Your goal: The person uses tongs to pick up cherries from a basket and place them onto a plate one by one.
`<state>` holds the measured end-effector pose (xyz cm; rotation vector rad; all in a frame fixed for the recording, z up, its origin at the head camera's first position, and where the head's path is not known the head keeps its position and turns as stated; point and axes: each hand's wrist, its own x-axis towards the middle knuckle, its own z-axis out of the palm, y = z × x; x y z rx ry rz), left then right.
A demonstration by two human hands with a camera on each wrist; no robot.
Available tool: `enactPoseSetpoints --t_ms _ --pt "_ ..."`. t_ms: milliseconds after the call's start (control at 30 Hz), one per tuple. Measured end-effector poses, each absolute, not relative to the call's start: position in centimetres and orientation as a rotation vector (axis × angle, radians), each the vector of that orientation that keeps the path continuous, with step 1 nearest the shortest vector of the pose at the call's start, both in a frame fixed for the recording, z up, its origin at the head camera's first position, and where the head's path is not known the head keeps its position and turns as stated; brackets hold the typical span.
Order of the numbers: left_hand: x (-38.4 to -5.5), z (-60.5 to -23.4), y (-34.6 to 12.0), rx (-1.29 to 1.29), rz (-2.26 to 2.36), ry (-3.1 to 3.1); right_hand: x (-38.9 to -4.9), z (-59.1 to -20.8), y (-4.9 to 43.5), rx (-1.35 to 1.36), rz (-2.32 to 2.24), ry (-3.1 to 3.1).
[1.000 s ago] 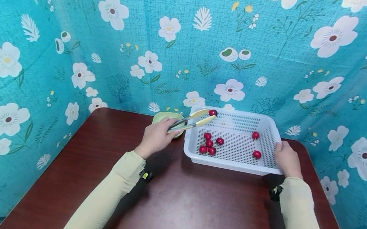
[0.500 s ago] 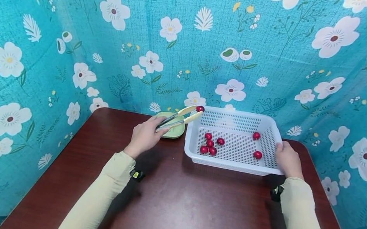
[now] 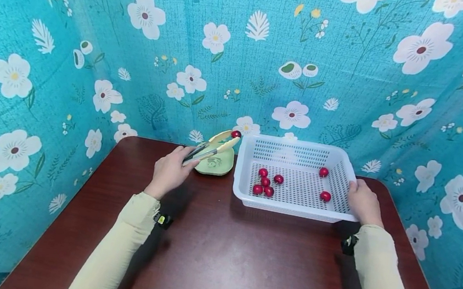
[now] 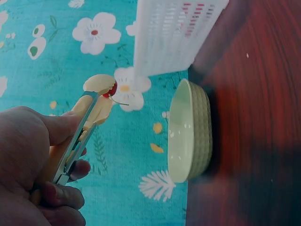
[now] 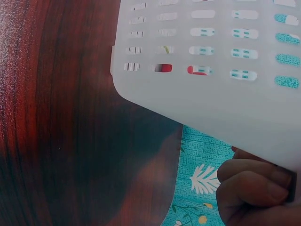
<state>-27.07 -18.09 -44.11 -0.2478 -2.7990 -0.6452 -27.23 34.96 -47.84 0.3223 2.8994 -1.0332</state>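
Observation:
My left hand (image 3: 171, 169) grips a pair of tongs (image 4: 75, 136) with cream tips and metal arms. Pinched between the tips is a red cherry (image 4: 111, 89), its thin stem trailing out. Tongs and cherry hang above a pale green bowl (image 3: 213, 163), which has a small print inside and a dimpled outer wall. To the right stands a white perforated basket (image 3: 293, 207), where several red cherries (image 3: 278, 179) lie on the floor of it. My right hand (image 3: 363, 202) holds the basket by its right rim; in the right wrist view its curled fingers (image 5: 249, 188) show under the rim.
The dark reddish-brown table (image 3: 242, 259) reaches toward me from the bowl and basket. A turquoise flowered curtain (image 3: 233, 66) hangs right behind them and along both sides.
My left hand has carried the tongs and cherry leftward, from over the basket's back left corner to over the green bowl. The right hand and basket stay put.

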Motion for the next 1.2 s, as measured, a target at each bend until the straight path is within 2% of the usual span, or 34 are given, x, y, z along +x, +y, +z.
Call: enactPoseSetpoints --t_ms 1200 --pt "-28.4 -48.2 -19.7 -0.133 -0.664 -2.909 -27.2 -47.9 34.9 0.362 -1.048 2.9"
